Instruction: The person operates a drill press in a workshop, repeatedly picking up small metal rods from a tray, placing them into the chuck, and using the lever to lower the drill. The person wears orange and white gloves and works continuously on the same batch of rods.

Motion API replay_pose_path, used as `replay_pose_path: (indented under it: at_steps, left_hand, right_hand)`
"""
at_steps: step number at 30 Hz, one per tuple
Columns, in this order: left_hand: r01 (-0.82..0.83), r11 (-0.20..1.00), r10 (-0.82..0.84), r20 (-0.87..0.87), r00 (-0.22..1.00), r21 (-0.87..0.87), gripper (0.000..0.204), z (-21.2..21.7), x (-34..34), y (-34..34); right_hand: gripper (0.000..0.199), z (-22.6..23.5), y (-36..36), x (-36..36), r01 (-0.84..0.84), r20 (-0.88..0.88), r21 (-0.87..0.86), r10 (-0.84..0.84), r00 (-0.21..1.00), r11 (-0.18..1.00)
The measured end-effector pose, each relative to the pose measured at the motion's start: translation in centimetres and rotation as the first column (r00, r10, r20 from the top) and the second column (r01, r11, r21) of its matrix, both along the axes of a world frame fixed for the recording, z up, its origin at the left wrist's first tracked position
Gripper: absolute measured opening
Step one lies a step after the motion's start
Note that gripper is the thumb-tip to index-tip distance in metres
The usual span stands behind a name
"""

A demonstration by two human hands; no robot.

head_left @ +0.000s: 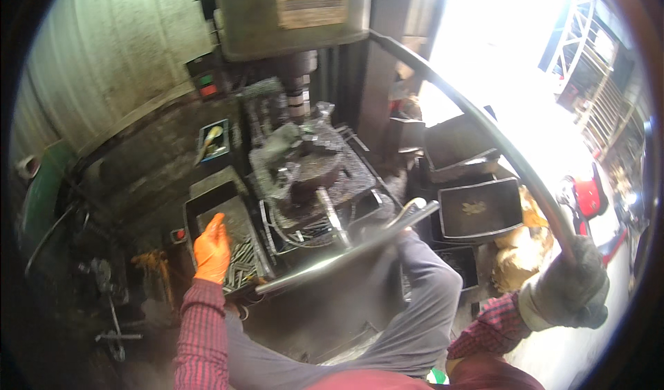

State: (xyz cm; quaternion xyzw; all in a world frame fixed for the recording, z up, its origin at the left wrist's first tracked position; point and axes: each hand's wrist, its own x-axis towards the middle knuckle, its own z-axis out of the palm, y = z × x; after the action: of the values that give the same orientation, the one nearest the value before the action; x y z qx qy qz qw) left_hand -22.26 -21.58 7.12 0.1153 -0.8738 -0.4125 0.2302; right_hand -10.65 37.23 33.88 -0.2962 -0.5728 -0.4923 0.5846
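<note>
Lighting: uneven. Strong daylight enters from the upper right and burns out to plain white, washing away detail around the curved feed lever (484,134). Left and lower areas are dim; the wall and floor there sink into deep shadow. Sheen on the drill press head (290,13) and on the straight lever (346,255). Image quality: soft overall, slight motion blur, grainy in dark parts. Fisheye bending toward the rim; black circular vignette at all corners.

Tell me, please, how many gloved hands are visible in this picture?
2. The left hand, in an orange glove, is over the tray of metal rods. The right hand, in a grey glove, grips the long lever at the right.
</note>
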Motion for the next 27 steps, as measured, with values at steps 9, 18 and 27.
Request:
replay_pose_path:
  at_steps: [9,18,27]
  left_hand:
    - [0.059,0.984,-0.061,-0.009,0.998,-0.166,0.062,-0.2,0.2,-0.4]
    - [0.069,0.985,-0.067,0.018,0.998,-0.158,0.057,0.6,0.8,-0.1]
    - [0.078,0.996,-0.073,0.125,0.99,-0.038,0.059,2.4,1.6,0.5]
  right_hand:
    - [0.016,0.6,-0.6,-0.5,0.022,0.019,-0.147,-0.02,1.0,0.989]
    - [0.017,0.1,1.9,0.2,0.009,0.06,-0.248,0.006,0.998,0.969]
    - [0.02,0.9,3.1,0.2,-0.166,-0.023,-0.31,0.168,0.986,0.936]
